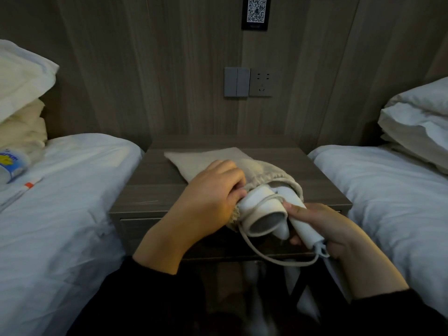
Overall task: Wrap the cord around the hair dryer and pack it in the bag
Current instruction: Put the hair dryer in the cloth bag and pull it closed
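Note:
A white hair dryer (263, 209) lies at the front edge of the nightstand (150, 190), its far end inside the mouth of a beige drawstring bag (211, 161). The nozzle opening faces me. Its white cord (274, 257) crosses the barrel and hangs in a loop below the nightstand edge. My left hand (208, 202) grips the gathered rim of the bag on the left of the dryer. My right hand (322, 229) holds the folded handle, where the cord leaves it.
Beds with white sheets stand on both sides, the left bed (68, 190) carrying a plastic cup (13, 163) and a small tube (31, 184). Pillows (419, 122) are stacked at each head end. A switch and socket panel (248, 81) sits on the wooden wall behind.

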